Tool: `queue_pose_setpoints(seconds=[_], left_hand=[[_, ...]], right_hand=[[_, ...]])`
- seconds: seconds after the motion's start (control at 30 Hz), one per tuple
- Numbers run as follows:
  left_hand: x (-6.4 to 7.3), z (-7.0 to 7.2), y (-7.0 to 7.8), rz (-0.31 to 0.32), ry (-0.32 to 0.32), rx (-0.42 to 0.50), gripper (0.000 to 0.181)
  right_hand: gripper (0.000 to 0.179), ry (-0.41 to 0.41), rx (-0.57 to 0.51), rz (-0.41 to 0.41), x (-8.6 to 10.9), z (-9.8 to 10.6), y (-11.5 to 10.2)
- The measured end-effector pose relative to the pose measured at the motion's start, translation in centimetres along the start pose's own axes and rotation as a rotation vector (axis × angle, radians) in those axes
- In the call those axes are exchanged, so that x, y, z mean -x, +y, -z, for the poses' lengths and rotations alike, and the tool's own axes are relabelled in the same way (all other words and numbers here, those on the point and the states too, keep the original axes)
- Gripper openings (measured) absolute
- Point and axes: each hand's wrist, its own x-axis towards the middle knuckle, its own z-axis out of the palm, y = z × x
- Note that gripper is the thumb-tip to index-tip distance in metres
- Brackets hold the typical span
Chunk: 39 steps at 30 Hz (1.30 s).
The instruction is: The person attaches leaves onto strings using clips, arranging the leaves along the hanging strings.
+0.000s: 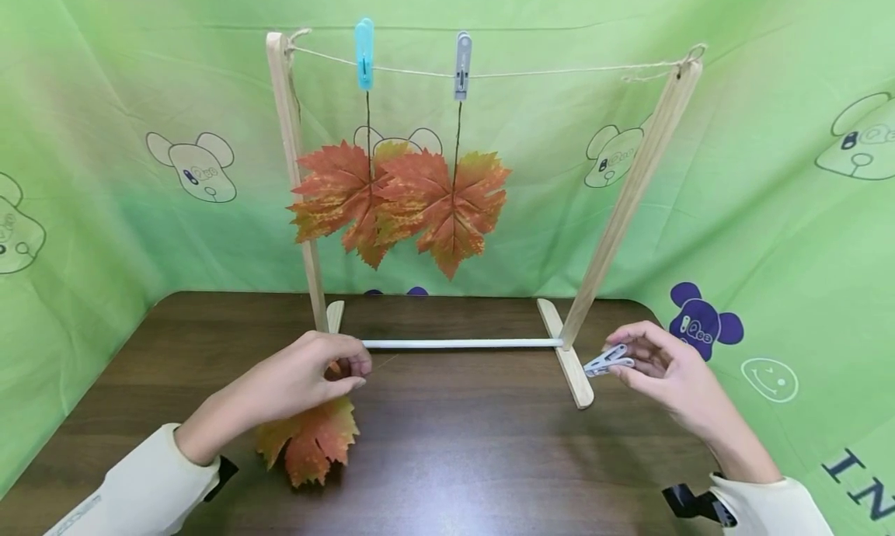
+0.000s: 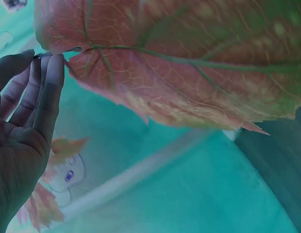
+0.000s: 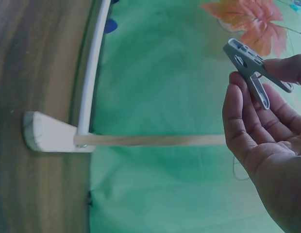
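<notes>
My left hand [image 1: 308, 371] pinches the thin stem of an orange-and-yellow artificial maple leaf [image 1: 320, 444], which hangs below the hand, in front of the rack's left post. Seen in the left wrist view, the leaf's veined underside [image 2: 189, 87] spreads away from the fingertips. Between thumb and fingers of my right hand [image 1: 667, 374] is a grey clothespin [image 1: 607, 360], beside the rack's right foot. Its handle ends are in my grip and its tip points left. Two similar leaves, one left [image 1: 339, 198] and one right [image 1: 454, 206], hang from the string [image 1: 559, 71] by a blue clothespin [image 1: 364, 54] and a grey one.
The rack has a wooden left post [image 1: 292, 132], a leaning right post [image 1: 632, 194], a white crossbar [image 1: 461, 344] and flat wooden feet [image 1: 575, 377]. It stands on a dark brown table [image 1: 454, 443]. A green printed cloth [image 1: 531, 256] hangs behind and at the sides.
</notes>
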Motion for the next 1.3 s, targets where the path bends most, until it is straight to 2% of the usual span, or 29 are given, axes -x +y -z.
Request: queue_pose_setpoints(seconds=[0.2,0.33,0.43,0.6,0.8,1.03,1.3], left_hand=[[-2.3,-0.7,1.4,-0.060,0.053,-0.013,0.014],[-3.8,-1.0,2.4,-0.085,0.098,-0.017,0.010],[-4.8,-1.3,3.1,-0.077,0.131,0.018,0.008],[-6.5,-1.9,4.2,-0.068,0.189,0.102,0.004],[-8.5,-1.8,5.5,-0.071,0.296,0.163,0.005],[-10.9,-1.3,6.6,-0.050,0.406,0.218,0.004],[-13.3,-0.4,8.0,-0.052,0.447,0.239,0.004]], right_hand=[[0.040,0.039,0.091,-0.001,-1.2,-0.1,-1.1],[0.043,0.049,0.029,0.000,-2.0,0.0,-1.6],[0.044,0.055,-0.031,-0.009,-2.5,0.0,-2.0],[0.037,0.076,-0.046,-0.024,-3.4,-0.1,-2.9],[0.031,0.103,-0.074,-0.025,-4.7,-0.3,-4.3],[0.035,0.140,-0.133,0.018,-6.4,-0.4,-5.9],[0.038,0.166,-0.233,0.132,-8.6,-0.1,-7.6]])
